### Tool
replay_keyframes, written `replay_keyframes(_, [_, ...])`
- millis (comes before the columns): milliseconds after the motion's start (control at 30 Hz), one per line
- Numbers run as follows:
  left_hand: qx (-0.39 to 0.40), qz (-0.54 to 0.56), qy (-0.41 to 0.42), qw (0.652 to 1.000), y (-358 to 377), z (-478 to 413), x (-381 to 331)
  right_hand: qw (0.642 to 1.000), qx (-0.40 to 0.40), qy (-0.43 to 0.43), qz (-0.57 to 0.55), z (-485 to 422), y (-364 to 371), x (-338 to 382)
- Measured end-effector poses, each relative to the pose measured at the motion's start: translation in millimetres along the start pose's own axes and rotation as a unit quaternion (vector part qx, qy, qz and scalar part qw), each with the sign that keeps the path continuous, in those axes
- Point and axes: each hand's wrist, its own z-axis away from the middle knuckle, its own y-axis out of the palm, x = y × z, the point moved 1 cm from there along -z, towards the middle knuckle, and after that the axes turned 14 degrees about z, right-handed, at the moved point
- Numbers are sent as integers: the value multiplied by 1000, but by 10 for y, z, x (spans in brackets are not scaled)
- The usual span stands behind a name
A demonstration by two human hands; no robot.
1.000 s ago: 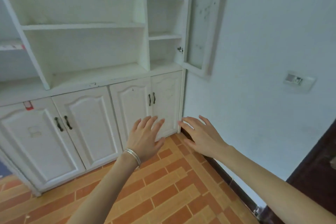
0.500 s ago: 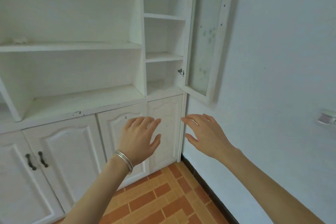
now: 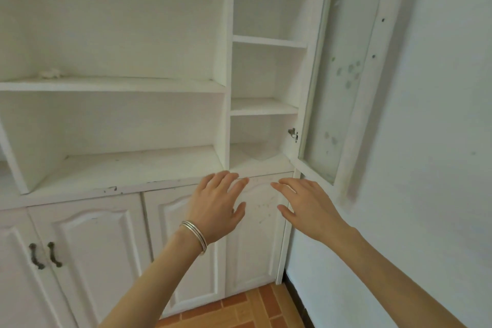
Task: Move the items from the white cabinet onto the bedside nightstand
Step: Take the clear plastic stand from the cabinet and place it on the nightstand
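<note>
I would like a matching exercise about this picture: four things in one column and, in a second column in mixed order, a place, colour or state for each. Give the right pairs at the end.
Things
1. bracelet
2. glass door
3. handles
4. floor

Descriptions
A. orange tiles
B. swung open
C. on the left wrist
D. dark, on the lower doors

Pairs: 1-C, 2-B, 3-D, 4-A

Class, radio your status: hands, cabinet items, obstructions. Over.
Left hand open, right hand open, both empty. White cabinet: one small pale scrap, upper left shelf. Glass door hangs open.
</note>
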Motion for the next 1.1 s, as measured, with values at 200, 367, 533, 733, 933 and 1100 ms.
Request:
replay_keyframes(200, [46, 6, -27, 999, 686, -214, 312, 1000, 13, -5, -3, -41, 739, -297])
replay_keyframes(367, [74, 10, -21, 997, 1169, -544, 731, 1000, 18, 2, -4, -320, 1378, -513])
replay_keyframes(533, [74, 18, -4, 997, 1600, -1140, 1314, 1000, 10, 3, 6, -942, 1990, -727])
replay_keyframes(733, [66, 39, 48, 996, 2075, -1910, 1821, 999, 12, 6, 34, -1584, 2649, -995])
replay_keyframes(933, [72, 54, 65, 994, 2613, -2077, 2190, 999, 32, -5, 36, -1812, 3396, -1162])
replay_keyframes(1100, [87, 55, 35, 994, 3094, -2297, 2461, 999, 30, -20, 24, -2157, 4001, -1414])
